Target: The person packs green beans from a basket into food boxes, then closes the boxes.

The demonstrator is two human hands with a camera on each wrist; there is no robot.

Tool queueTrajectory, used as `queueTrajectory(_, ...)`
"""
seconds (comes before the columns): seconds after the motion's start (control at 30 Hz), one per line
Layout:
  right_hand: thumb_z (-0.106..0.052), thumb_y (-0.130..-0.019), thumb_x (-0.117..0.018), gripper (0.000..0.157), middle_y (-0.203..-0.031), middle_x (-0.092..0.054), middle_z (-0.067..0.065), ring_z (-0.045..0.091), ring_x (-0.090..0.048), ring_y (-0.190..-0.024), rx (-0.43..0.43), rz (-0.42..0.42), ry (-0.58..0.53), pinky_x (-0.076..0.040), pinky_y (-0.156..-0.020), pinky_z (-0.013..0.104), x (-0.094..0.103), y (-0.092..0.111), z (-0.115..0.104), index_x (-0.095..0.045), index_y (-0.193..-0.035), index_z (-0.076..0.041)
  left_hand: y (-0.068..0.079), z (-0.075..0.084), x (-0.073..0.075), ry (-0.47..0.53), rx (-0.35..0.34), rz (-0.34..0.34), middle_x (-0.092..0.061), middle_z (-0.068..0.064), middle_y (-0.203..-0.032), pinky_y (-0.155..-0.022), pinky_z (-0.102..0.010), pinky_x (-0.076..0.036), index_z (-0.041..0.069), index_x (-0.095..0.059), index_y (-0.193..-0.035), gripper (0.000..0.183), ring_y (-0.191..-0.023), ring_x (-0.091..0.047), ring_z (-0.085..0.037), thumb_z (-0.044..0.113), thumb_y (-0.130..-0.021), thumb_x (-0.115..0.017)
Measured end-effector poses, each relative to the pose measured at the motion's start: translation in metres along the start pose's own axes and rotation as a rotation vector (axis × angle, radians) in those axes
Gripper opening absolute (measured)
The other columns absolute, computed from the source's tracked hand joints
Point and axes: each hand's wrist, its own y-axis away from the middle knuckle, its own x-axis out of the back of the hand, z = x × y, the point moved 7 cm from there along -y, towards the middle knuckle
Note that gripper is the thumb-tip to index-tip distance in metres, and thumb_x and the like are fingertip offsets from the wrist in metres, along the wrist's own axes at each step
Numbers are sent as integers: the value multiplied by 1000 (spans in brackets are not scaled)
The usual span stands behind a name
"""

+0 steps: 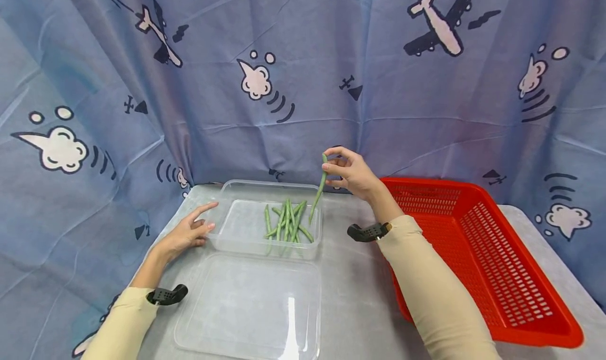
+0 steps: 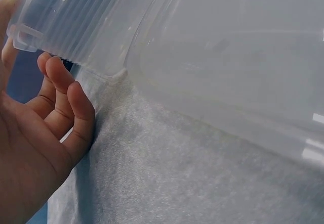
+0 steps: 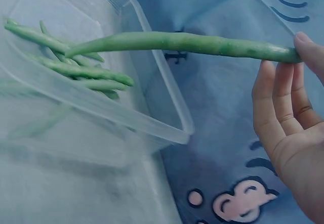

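A single green bean (image 1: 318,194) hangs from my right hand (image 1: 349,173), which pinches its upper end between thumb and fingertips. Its lower tip overlaps the right side of a clear plastic container (image 1: 265,248) in the head view. Several green beans (image 1: 288,223) lie in a loose heap inside that container; the right wrist view shows the held green bean (image 3: 202,44) stretching over the rim toward them. My left hand (image 1: 187,231) is at the container's left end, fingers apart and gently bent. In the left wrist view the left hand's fingers (image 2: 81,107) sit right beside the container's corner.
A clear flat lid (image 1: 251,305) lies on the grey table (image 1: 360,276) in front of the container. To the right stands a red plastic basket (image 1: 435,244) with slotted walls, partly behind my right forearm. A blue patterned curtain (image 1: 312,86) hangs behind the table.
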Motion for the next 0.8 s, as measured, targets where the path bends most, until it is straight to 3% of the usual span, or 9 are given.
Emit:
queueTrajectory(0.33,2,-97,-68,27,-97,-62,8,21,-63,-91,-50,-12,-51,-45,-95,62,-23,-9,31,-63,-121,-9,1,1,-1,2,19,9,-43,-5,-89,-69,-30,-51,20,-28,-162,64,-75,-49,-14,12,-106,-57)
queueTrajectory(0.8,4,-96,-68,30,-94,-64,10,29,-63,-85,-111,-48,-33,-56,-81,49,-53,-19,59,-61,-124,-3,-1,1,0,-1,0,-9,-42,-2,-82,-68,-30,-50,20,-28,-162,63,-75,-49,-15,10,-106,-56)
